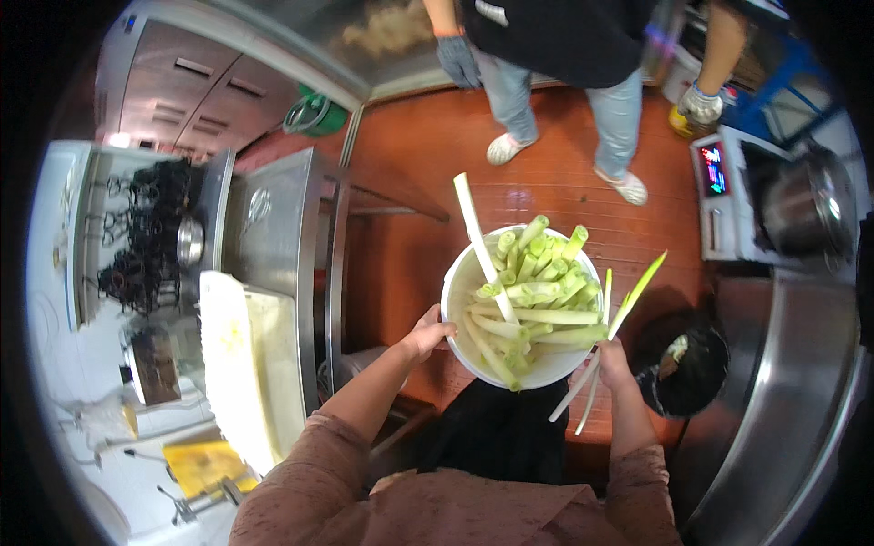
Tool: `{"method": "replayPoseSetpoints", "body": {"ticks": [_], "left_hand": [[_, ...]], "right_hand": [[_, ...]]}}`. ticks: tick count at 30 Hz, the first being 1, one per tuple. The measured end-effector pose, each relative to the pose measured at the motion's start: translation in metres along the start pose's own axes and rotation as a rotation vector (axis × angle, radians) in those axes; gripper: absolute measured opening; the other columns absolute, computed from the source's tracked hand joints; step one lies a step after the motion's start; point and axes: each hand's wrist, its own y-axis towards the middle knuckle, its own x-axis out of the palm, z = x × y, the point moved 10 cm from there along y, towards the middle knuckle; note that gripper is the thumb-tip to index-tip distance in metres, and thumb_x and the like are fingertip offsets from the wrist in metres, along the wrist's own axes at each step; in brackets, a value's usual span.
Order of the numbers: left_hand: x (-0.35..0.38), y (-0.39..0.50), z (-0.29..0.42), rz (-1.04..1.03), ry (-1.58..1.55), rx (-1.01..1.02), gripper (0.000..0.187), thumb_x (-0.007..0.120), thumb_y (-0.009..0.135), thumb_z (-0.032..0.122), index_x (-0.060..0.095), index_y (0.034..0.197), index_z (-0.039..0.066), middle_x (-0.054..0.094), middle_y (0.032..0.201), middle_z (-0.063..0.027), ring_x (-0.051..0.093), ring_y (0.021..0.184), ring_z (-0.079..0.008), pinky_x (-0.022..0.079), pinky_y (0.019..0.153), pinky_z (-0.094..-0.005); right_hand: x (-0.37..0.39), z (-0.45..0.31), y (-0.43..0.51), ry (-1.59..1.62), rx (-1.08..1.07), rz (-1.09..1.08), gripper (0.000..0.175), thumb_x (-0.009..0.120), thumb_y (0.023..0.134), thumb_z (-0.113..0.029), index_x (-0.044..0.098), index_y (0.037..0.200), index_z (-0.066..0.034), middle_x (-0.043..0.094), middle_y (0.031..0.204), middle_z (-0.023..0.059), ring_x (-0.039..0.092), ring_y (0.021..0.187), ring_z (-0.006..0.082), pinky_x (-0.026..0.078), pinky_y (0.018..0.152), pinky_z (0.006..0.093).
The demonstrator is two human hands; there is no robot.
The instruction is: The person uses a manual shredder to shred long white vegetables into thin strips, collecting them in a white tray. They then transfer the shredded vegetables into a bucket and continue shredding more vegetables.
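Between my two hands is a round white bucket (454,341), filled with cut leek or large scallion stalks (546,276). One long white stalk (476,222) sticks out past the far left rim. My left hand (430,333) grips the bucket at its near left side, thumb on the rim. Over at the right side, my right hand (614,363) is closed around a few loose, thin stalks (631,293) with green tips, held against the bucket's outside. Whether those fingers also grip the rim is hidden.
A person in jeans (511,102) stands ahead, wearing gloves. Left are a stainless steel table (273,198) and a white tub (283,341). To the right are a black-lined bin (689,375), a steel counter (765,382) and a pot (806,205). A green bucket (321,116) stands farther off.
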Motion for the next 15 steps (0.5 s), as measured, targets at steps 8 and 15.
{"method": "replayPoseSetpoints", "body": {"ticks": [8,15], "left_hand": [[-0.006,0.166,-0.112,0.104,-0.127,0.001,0.073,0.062,0.072,0.009,0.04,0.141,0.003,0.057,0.12,-0.0118,0.059,0.108,-0.0261,0.053,0.091,-0.0406],[-0.019,0.26,-0.173,0.107,-0.247,-0.068,0.081,0.064,0.073,0.01,0.035,0.148,0.008,0.055,0.129,-0.0121,0.056,0.115,-0.0267,0.052,0.089,-0.0387]], "right_hand": [[0.021,-0.025,0.143,-0.168,-0.083,-0.039,0.021,0.052,0.104,-0.023,0.059,0.111,-0.0047,0.063,0.083,0.0063,0.061,0.063,0.0151,0.051,0.049,0.0298],[0.026,0.02,0.23,-0.276,-0.088,-0.061,0.025,0.056,0.103,-0.023,0.057,0.117,-0.0017,0.061,0.082,0.0052,0.058,0.06,0.0129,0.048,0.048,0.028]]}}
